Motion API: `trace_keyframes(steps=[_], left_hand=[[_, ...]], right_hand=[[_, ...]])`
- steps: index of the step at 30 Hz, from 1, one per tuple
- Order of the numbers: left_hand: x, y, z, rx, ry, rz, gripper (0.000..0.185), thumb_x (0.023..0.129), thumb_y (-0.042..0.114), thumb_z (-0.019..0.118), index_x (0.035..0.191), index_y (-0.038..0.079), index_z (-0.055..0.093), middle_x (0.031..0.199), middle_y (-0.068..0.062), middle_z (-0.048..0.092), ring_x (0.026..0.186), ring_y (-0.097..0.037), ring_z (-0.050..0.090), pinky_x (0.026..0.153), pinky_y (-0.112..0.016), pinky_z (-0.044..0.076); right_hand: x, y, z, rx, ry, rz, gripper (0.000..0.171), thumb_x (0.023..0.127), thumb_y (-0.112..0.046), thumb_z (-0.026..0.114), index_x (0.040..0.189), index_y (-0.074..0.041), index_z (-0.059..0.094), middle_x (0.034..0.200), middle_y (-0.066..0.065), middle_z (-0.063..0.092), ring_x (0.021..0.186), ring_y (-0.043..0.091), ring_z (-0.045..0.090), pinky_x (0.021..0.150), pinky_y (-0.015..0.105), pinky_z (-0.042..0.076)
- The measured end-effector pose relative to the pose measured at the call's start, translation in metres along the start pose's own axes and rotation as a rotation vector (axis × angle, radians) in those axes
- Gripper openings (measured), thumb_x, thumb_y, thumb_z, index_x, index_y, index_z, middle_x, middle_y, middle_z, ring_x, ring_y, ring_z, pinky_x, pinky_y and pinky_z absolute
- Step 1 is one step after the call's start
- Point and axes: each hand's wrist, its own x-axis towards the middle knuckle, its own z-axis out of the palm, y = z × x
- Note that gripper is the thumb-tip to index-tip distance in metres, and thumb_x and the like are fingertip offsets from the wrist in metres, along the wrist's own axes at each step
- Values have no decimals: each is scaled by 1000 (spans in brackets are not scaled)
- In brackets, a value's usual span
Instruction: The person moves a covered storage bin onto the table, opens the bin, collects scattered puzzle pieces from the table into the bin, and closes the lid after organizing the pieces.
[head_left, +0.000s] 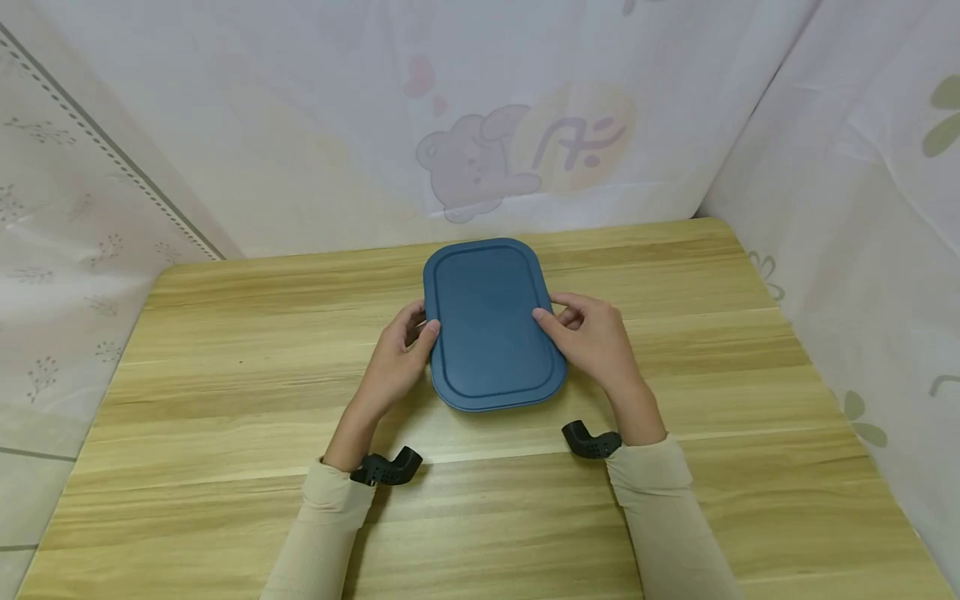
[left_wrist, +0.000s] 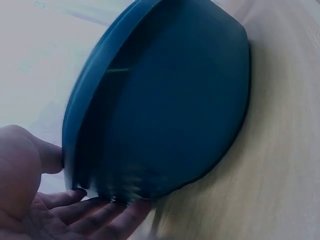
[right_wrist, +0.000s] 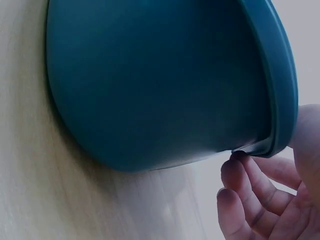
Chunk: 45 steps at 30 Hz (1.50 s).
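Note:
A dark blue lidded container (head_left: 489, 323) stands in the middle of the wooden table (head_left: 225, 350). My left hand (head_left: 401, 354) holds its left rim, thumb on the lid edge and fingers under the rim. My right hand (head_left: 588, 333) holds the right rim the same way, thumb on top. In the left wrist view the container (left_wrist: 165, 100) fills the frame, with my left hand (left_wrist: 60, 200) at its lower edge. In the right wrist view my right hand's fingertips (right_wrist: 240, 165) touch under the lid's lip of the container (right_wrist: 160, 85).
White printed curtain walls (head_left: 480, 125) close in the table at the back and on both sides. The table's front edge lies near my forearms. Black wrist camera mounts (head_left: 386, 468) sit by both wrists.

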Motion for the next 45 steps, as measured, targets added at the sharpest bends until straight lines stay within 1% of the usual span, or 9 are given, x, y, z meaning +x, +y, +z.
trace_keyframes(steps=[6,16,21,25,29,32,35,39,45], left_hand=[[2,1,0,12,7,-16,52,112,28,53,158,6,42,161,-15,50,151,-35,50,121,-49,47],[4,0,-2,-17,26,-34,56,111,30,56,161,9,41,161,-15,51,149,-33,53,111,-50,56],[4,-1,-4,21,42,-27,70,110,31,59,168,11,26,165,-19,45,149,-37,51,118,-54,49],[4,-1,-6,113,49,45,73,110,32,59,170,12,22,170,-17,38,155,-37,44,119,-57,48],[5,5,-8,319,78,143,65,112,33,52,168,11,28,173,-16,32,160,-33,34,124,-56,43],[10,13,-9,478,94,197,59,114,33,47,166,9,34,173,-18,31,162,-35,29,130,-57,32],[20,21,-7,599,55,224,58,114,34,45,164,7,37,174,-20,28,164,-37,23,133,-58,24],[35,26,-4,722,-28,225,59,114,36,44,165,7,35,177,-17,22,166,-37,17,136,-54,19],[47,23,-3,769,-94,198,66,112,39,48,167,8,29,179,-15,14,167,-39,11,136,-54,17]], right_hand=[[3,1,1,7,-4,-3,52,102,-39,71,139,-4,69,93,14,73,84,23,69,73,30,56],[10,4,7,82,-33,-4,53,105,-38,67,144,-3,64,91,13,67,82,20,61,72,24,51],[11,7,8,112,-66,20,56,105,-41,66,148,-5,61,97,13,67,87,21,61,75,26,51],[13,15,6,148,-92,46,62,105,-49,63,154,-11,55,116,15,69,98,23,64,85,29,53],[18,17,4,129,-36,22,65,106,-52,59,156,-11,51,130,17,67,112,30,66,96,43,56],[24,12,3,99,22,-54,61,107,-45,61,154,-8,53,139,20,63,124,37,63,102,54,55],[33,5,2,-3,5,-182,56,106,-35,64,154,-7,54,152,21,55,140,41,52,114,62,47],[44,-5,6,-200,-103,-342,60,106,-34,65,159,-10,48,168,18,39,156,43,37,125,67,31],[56,-14,18,-372,-182,-417,69,108,-42,58,166,-11,35,176,15,25,163,42,23,130,67,23]])
